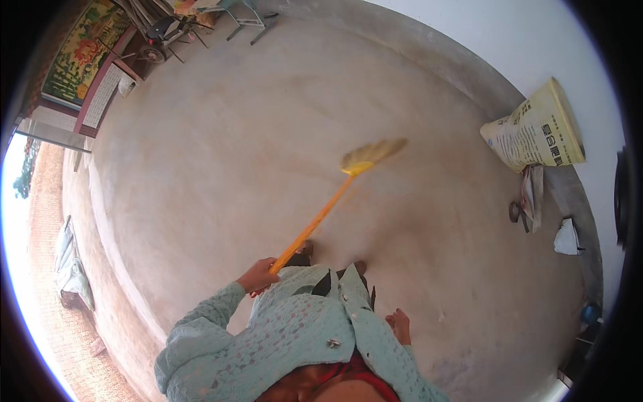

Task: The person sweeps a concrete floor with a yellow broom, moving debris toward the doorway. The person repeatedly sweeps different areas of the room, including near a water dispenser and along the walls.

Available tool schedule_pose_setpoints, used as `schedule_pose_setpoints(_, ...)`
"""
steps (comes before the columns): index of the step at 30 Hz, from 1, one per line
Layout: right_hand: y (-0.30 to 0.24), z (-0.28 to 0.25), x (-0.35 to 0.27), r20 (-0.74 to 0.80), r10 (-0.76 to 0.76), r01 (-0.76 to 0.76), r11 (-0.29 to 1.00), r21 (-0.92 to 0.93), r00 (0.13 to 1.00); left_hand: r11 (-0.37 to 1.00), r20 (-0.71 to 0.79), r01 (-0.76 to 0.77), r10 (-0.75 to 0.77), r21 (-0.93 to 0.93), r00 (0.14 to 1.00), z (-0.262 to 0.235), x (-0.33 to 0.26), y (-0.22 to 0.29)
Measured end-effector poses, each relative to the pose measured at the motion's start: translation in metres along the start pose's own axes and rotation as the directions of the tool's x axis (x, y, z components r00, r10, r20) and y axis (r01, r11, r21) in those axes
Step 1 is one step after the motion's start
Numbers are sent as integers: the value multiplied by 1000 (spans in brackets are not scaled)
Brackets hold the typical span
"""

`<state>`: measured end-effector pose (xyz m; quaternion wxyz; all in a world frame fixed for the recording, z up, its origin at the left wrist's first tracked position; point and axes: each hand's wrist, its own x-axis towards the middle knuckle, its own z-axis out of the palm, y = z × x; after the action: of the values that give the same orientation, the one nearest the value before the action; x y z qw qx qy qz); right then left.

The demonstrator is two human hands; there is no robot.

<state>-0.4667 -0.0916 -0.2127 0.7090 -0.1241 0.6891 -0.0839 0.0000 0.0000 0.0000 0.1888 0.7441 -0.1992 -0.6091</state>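
My left hand (258, 275) is wrapped round the upper end of a broom's orange handle. The broom (313, 226) slants away from me to the upper right. Its yellow collar and spread, brownish bristles are over the concrete floor, and the bristle tips are blurred. My right hand (400, 326) hangs low beside my light green knitted cardigan (301, 315), away from the broom. The fingers of that hand are curled in, and nothing shows in them. Below the broom handle the tips of my shoes (360, 268) stick out.
A pale yellow woven sack (536, 130) leans at the right wall, with a grey bag (531, 194) and a white bag (566, 238) nearby. Metal-legged furniture (242, 20) stands at the far left. Beyond the bright doorway, a pale sack (72, 271) lies on the left.
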Motion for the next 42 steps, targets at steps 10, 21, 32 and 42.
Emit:
schedule_pose_setpoints(10, -7, -44, 1, -26, -40, 40, 999, 22, 999, 978, -118, 208, -205, 8, 972, 19, 99, -48)
schedule_pose_setpoints(21, -184, 35, 3, -41, -337, 327, 932, -159, 941, 989, 22, -142, 142, -30, 990, 22, 50, 32)
schedule_pose_setpoints(32, -257, 165, -11, -145, -364, 324, 916, -237, 920, 983, -441, -153, 95, -99, 893, -217, 148, 51)
schedule_pose_setpoints(42, -192, 248, -59, -226, 37, -67, 989, -129, 973, 967, -599, -18, -142, -253, 788, -458, 378, 120)
